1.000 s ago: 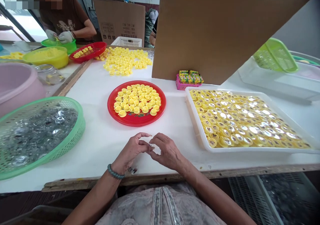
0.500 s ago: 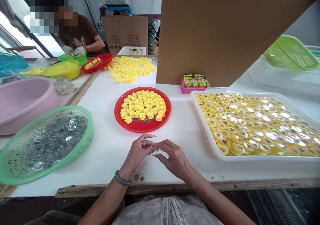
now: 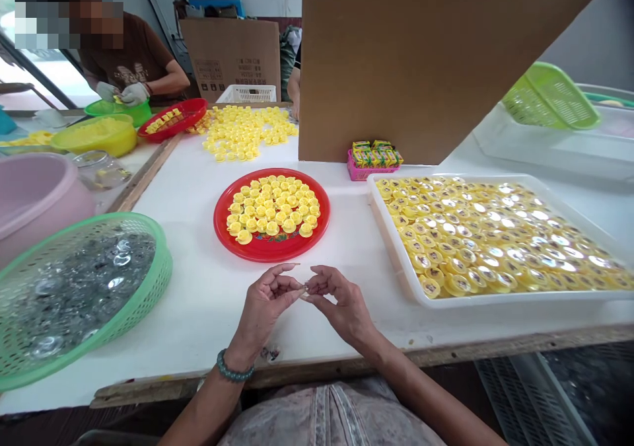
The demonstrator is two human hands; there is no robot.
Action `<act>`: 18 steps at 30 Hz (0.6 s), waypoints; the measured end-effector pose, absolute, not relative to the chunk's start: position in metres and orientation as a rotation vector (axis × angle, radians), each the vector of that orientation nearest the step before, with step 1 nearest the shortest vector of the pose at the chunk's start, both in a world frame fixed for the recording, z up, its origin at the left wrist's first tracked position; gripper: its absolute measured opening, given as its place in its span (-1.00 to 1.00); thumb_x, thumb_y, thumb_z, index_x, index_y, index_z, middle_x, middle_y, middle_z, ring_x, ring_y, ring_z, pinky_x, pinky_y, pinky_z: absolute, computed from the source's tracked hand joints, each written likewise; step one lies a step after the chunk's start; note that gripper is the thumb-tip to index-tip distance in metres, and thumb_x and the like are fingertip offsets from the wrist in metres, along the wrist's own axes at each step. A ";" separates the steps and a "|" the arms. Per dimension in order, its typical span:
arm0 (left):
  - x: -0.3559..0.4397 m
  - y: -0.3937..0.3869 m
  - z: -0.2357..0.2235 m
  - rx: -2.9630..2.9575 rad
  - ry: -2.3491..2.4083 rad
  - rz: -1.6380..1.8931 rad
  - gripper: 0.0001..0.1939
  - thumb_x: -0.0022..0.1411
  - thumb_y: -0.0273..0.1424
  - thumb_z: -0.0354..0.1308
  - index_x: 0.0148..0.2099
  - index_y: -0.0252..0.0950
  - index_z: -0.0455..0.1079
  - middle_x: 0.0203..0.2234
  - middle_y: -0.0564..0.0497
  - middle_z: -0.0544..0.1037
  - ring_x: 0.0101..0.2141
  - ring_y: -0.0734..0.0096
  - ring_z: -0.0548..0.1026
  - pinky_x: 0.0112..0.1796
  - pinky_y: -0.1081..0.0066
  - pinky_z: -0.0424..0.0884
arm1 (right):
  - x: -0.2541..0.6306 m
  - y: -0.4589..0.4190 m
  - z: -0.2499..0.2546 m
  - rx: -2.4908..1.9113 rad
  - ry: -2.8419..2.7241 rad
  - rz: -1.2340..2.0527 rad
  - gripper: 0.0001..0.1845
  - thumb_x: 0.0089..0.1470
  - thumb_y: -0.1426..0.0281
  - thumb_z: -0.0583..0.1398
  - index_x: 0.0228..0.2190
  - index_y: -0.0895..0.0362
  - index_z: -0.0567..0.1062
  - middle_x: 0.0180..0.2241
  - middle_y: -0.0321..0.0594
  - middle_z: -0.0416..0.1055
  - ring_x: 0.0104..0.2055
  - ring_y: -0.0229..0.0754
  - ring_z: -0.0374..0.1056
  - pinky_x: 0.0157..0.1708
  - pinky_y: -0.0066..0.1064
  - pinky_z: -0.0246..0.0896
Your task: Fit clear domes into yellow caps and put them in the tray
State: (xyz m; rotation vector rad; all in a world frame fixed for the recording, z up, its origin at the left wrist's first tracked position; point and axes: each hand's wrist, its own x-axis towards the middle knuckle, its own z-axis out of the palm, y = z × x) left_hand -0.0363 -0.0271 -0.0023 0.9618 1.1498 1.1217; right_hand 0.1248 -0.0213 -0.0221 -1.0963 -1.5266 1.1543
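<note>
My left hand (image 3: 265, 307), with a bead bracelet (image 3: 234, 367) at its wrist, and my right hand (image 3: 347, 310) meet over the white table (image 3: 341, 241). Both thumbs and fingertips are pinched together around something tiny, perhaps clear, that I cannot make out. Just beyond them lies a red plate (image 3: 222, 238) holding many small yellow cup-shaped pieces (image 3: 271, 209). A small shiny piece (image 3: 270, 353) rests on the table beside my left wrist. At left, a green mesh basket (image 3: 162, 254) contains clear plastic pieces (image 3: 106, 287).
A white tray (image 3: 397, 261) full of yellow round pieces (image 3: 460, 234) stands at right. Behind it are a pink basket (image 3: 372, 174) of small packets and a leaning brown board (image 3: 381, 69). Loose yellow pieces (image 3: 242, 135) lie farther back. A gloved co-worker (image 3: 133, 63) sits at far left.
The view has shifted slightly right, so most things appear farther left. My right hand's fingers have curled in, its thumb and fingertips now meeting at the left fingertips.
</note>
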 end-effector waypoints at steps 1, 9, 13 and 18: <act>-0.037 -0.027 -0.002 0.985 1.157 1.125 -0.56 -0.01 -0.39 0.30 -0.04 -0.26 0.34 -0.42 0.04 0.53 -0.34 0.40 0.46 -0.21 0.40 0.37 | 0.125 -0.021 -0.021 -1.081 -1.486 1.206 -0.58 -0.02 0.39 0.26 -0.10 0.08 0.30 -0.37 -0.27 0.48 -0.33 -0.24 0.42 -0.25 -0.36 0.36; -0.041 -0.034 0.002 1.187 1.247 1.157 -0.60 0.05 -0.38 0.26 -0.02 -0.24 0.34 -0.38 0.01 0.55 -0.33 0.34 0.48 -0.20 0.36 0.40 | 0.131 -0.020 -0.010 -1.041 -1.505 1.254 -0.77 0.05 0.35 0.21 -0.19 0.09 0.40 -0.33 -0.22 0.48 -0.32 -0.24 0.40 -0.25 -0.36 0.35; -0.040 -0.036 0.002 1.277 1.311 1.143 -0.63 0.07 -0.37 0.23 -0.03 -0.22 0.37 -0.38 0.01 0.55 -0.34 0.34 0.49 -0.21 0.36 0.41 | 0.132 -0.022 -0.013 -1.046 -1.792 0.875 -0.79 0.07 0.40 0.19 -0.19 0.06 0.46 -0.28 -0.19 0.47 -0.33 -0.23 0.38 -0.29 -0.36 0.35; -0.034 -0.031 -0.010 1.118 1.239 1.122 -0.63 0.05 -0.38 0.23 -0.05 -0.25 0.35 -0.43 0.02 0.52 -0.41 0.36 0.46 -0.33 0.39 0.43 | 0.127 -0.020 -0.024 -0.991 -2.043 0.557 -0.67 0.10 0.42 0.17 -0.06 0.05 0.37 -0.20 -0.12 0.44 -0.19 -0.13 0.37 -0.23 -0.28 0.35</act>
